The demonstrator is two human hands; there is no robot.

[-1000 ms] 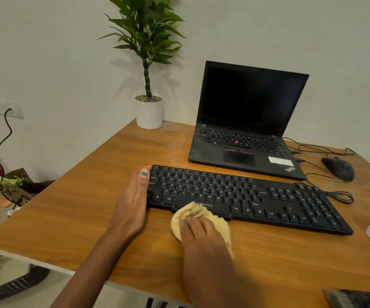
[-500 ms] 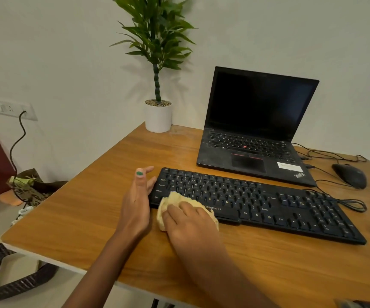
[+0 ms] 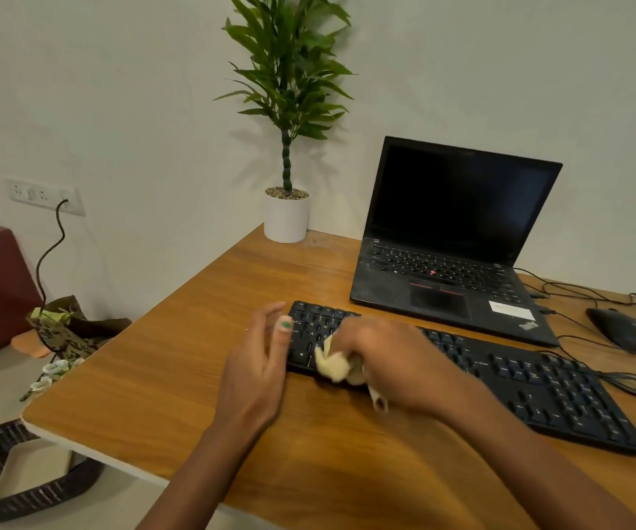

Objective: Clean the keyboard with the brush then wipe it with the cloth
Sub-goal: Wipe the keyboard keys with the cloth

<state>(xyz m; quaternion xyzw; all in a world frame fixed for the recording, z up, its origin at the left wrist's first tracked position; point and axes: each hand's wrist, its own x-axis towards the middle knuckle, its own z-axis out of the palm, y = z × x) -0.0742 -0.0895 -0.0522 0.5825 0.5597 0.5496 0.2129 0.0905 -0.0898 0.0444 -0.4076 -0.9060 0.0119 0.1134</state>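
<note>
1. We have the black keyboard (image 3: 499, 376) lying on the wooden desk (image 3: 178, 376), just near of the laptop (image 3: 450, 269); we wipe its left end now.
2. Our right hand (image 3: 381, 357) holds the bunched yellow cloth (image 3: 333, 365) on the left keys; we should press lightly so no keycaps lift.
3. Our left hand (image 3: 255, 369) rests beside the left edge, fingers loose and holding nothing; we should brace the board there.
4. We work row by row toward the right end, clear of the cable (image 3: 622, 382).
</note>
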